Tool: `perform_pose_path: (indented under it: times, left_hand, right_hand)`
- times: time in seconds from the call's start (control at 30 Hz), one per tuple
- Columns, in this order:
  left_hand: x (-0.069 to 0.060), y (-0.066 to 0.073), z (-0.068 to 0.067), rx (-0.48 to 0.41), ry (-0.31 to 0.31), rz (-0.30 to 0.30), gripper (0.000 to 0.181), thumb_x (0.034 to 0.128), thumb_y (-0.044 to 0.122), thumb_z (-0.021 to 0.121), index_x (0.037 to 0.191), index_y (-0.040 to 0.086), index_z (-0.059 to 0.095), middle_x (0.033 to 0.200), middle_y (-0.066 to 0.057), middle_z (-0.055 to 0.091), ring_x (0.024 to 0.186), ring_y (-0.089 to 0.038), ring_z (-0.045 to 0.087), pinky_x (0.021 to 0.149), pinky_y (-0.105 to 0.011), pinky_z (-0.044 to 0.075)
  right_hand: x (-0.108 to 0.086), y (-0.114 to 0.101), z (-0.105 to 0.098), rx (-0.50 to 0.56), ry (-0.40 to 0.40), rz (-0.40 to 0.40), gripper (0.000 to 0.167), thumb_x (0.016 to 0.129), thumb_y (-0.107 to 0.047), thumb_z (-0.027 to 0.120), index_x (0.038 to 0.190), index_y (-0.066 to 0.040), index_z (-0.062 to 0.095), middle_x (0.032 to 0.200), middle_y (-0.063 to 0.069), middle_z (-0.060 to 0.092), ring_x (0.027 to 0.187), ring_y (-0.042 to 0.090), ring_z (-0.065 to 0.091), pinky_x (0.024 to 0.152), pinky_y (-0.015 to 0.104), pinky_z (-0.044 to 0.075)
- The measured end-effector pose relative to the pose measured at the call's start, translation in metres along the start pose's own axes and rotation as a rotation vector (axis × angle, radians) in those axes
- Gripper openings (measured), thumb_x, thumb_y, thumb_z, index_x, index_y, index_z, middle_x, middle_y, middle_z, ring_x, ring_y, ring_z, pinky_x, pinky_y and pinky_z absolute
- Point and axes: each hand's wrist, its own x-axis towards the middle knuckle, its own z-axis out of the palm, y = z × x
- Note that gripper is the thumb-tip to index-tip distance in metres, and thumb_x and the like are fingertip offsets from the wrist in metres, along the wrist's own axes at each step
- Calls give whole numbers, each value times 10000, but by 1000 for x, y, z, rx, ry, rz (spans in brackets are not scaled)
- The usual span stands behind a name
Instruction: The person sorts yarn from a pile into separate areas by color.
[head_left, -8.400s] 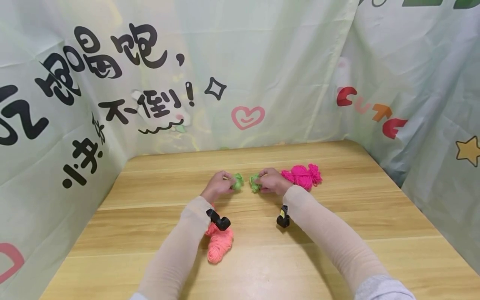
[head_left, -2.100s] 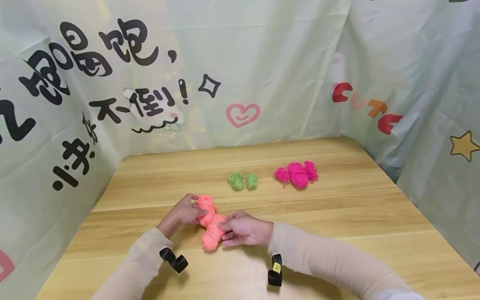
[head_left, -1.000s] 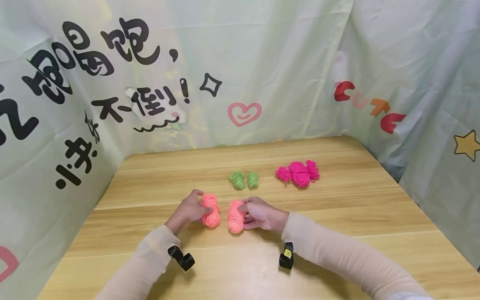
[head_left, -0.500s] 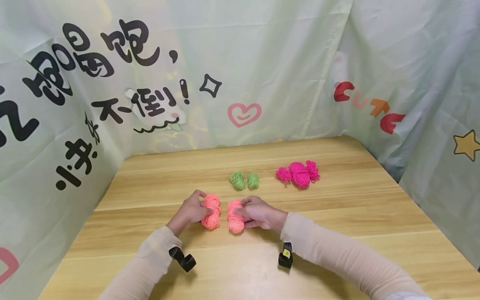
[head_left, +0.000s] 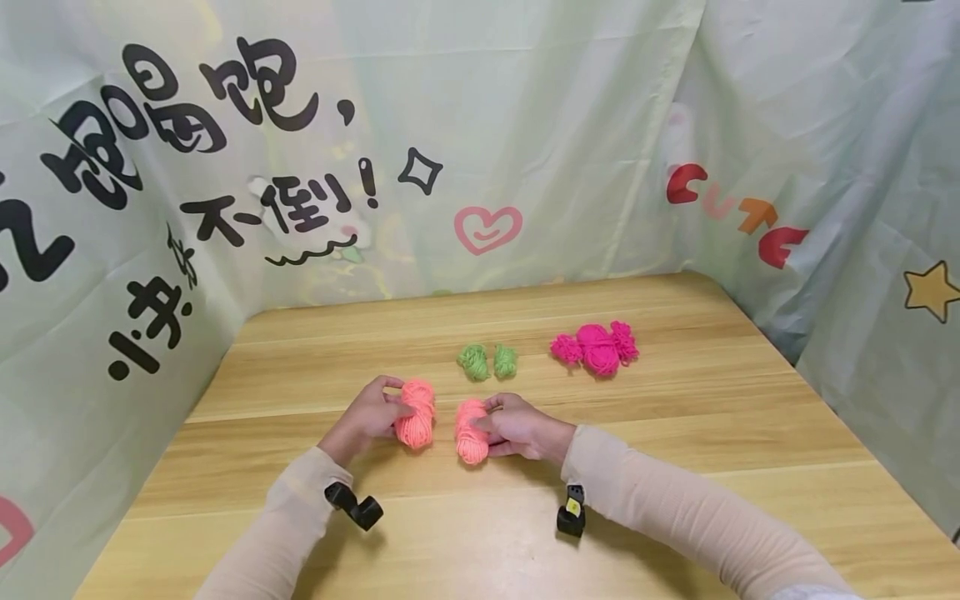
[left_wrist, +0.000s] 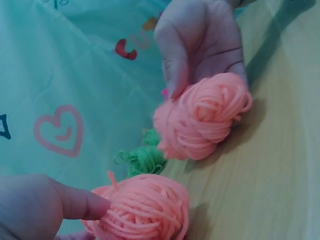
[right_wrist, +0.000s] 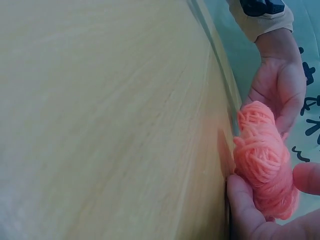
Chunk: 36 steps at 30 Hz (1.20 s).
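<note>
Two coral-pink skeins of yarn stand side by side at mid-table, a narrow gap between them. My left hand pinches the left skein between thumb and fingers; the left wrist view shows the thumb pressed to its wound strands. My right hand grips the right skein from its right side. In the right wrist view, coral yarn sits between the right thumb and fingers, the left hand beyond it; the two skeins partly overlap there.
Just behind the skeins lie two small green yarn balls, close together. A magenta yarn bundle lies farther right on the wooden table. A printed curtain hangs along the back and sides.
Earlier the hands held the green balls. Then they took the coral skeins, which were touching, and drew them apart. In the last half second the left hand shifted its skein slightly left and back.
</note>
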Motion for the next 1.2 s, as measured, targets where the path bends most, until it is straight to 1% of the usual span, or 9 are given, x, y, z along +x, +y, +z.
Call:
perform_pose_path:
  times: [0.13,0.33,0.53,0.73,0.87,1.0,1.2]
  left_hand:
    - [1,1,-5,-43,-24,-5,515,892,-51,606,1332,-19,340,1128,-217,470,784,-221,568,619,-330,538]
    - [4,0,-12,-42,-21,-13,527,896,-32,610,1341,-14,330,1155,-233,489,789,-228,586,639,-342,547]
    - [13,-3,-23,-31,-3,-25,535,901,-34,606,1349,-20,313,1106,-214,527,766,-211,593,633,-336,545]
    - [15,-2,-31,-36,-18,-13,529,905,-26,590,1350,-30,305,1054,-195,528,761,-198,589,645,-323,544]
    - [14,0,-37,-34,-17,-9,539,907,-22,577,1366,-36,295,1039,-196,521,768,-201,585,648,-324,539]
    - [14,2,-41,-23,2,-13,529,915,-22,576,1368,-21,302,1047,-196,512,768,-202,577,650,-323,530]
    - [17,4,-47,-1,41,-17,560,910,-20,598,1383,-18,297,1073,-206,511,778,-203,580,654,-328,533]
  right_hand:
    - [1,2,0,3,2,4,357,919,-6,594,1217,27,400,857,116,555,707,195,545,677,359,546]
    - [1,4,-1,11,-1,3,366,918,-6,596,1221,28,394,886,135,566,719,209,559,689,369,554]
    - [0,2,0,15,-2,-2,371,912,3,601,1219,36,395,930,170,580,743,236,582,726,402,563]
    - [0,0,-1,13,4,0,348,914,2,600,1200,30,404,903,145,564,729,219,565,707,384,562]
    - [0,1,-1,14,-7,0,364,914,-1,599,1214,33,397,913,151,568,737,224,567,704,377,559]
    - [-1,1,-1,13,-7,-2,373,912,-4,603,1220,36,397,923,161,576,747,232,575,707,379,558]
    - [-1,0,-2,13,-1,-2,364,910,-4,604,1210,34,402,913,154,577,730,223,574,693,369,561]
